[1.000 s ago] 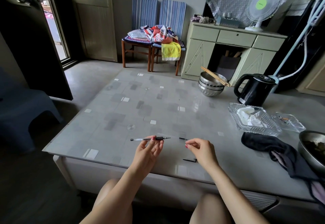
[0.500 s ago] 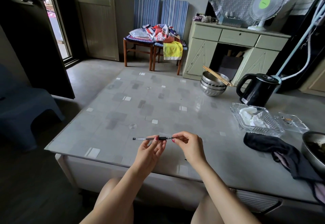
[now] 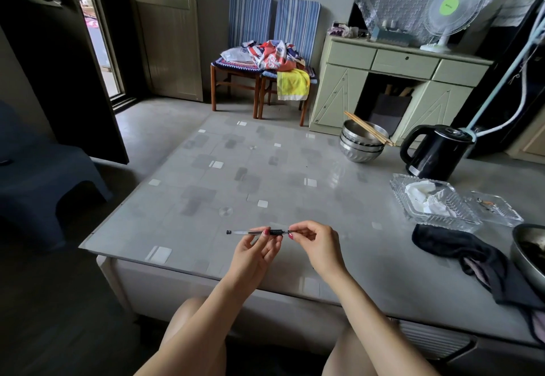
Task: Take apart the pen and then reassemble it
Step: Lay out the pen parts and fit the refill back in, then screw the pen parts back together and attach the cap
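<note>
pen [image 3: 253, 232], clear barrel, black grip, level; left hand [image 3: 256, 253] and right hand [image 3: 315, 244] pinch it.

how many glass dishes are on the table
2. The larger glass dish, holding crumpled paper, sits in front of the kettle; the smaller glass dish touches its right side. None seem hidden.

Dim room: two striped chairs [image 3: 272, 60], green cabinet [image 3: 404, 80], perhaps concrete floor [image 3: 165, 122].

Left hand [image 3: 256, 253] raised, palm up, fingertips pinched closed. Right hand [image 3: 317, 246] just beside it, thumb and forefinger pinched. Forearms bare, converging.
</note>
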